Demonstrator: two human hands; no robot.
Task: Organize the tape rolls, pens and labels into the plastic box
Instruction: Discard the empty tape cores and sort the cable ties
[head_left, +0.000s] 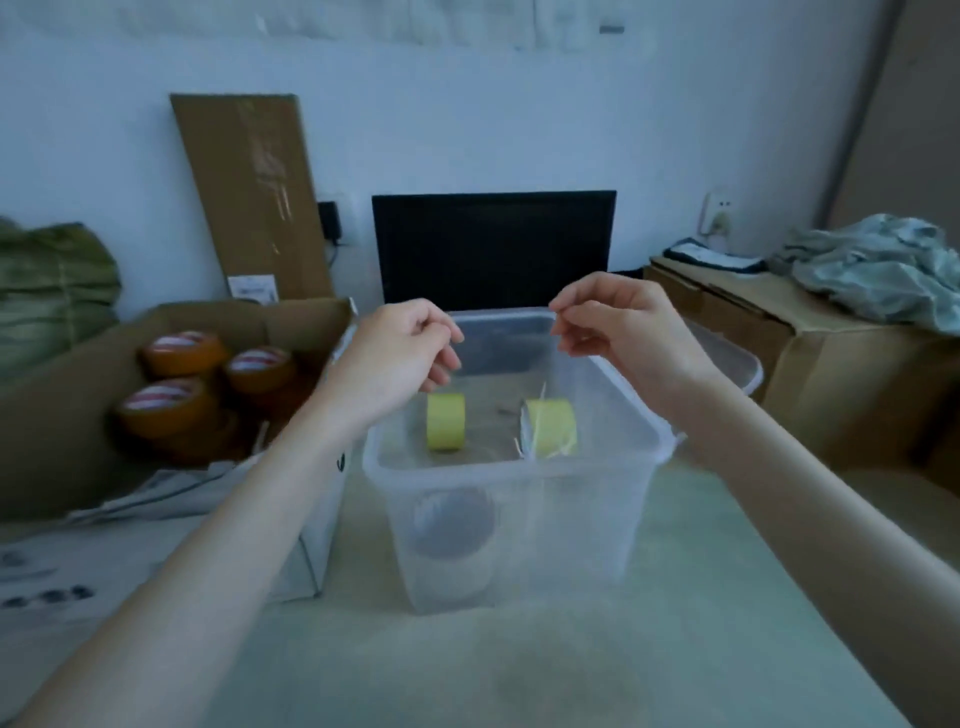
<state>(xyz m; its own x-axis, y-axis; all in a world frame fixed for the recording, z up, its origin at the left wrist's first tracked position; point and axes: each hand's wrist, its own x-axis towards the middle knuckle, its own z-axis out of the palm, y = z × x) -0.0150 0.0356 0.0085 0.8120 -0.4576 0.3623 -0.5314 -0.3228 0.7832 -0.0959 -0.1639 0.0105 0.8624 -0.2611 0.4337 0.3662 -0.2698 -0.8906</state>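
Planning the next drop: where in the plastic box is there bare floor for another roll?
Free: floor between the two yellow rolls, and behind them toward the far wall of the box. Crowded: near-left corner, where a grey roll shows through the wall.

Two yellow tape rolls in a clear plastic box; brown tape rolls with red-and-white labels.

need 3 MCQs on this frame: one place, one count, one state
1. Where are the brown tape rolls?
A. in the cardboard box on the left
B. in the plastic box
C. on the monitor

2. How many yellow rolls stand in the plastic box?
A. one
B. two
C. four

3. The plastic box is:
A. lidded
B. tipped over
C. open-topped, upright

Key: 1 A, they sit in the carton; 2 B, one yellow roll left and one right; 3 C, nothing covers the rim and both hands hover above it.
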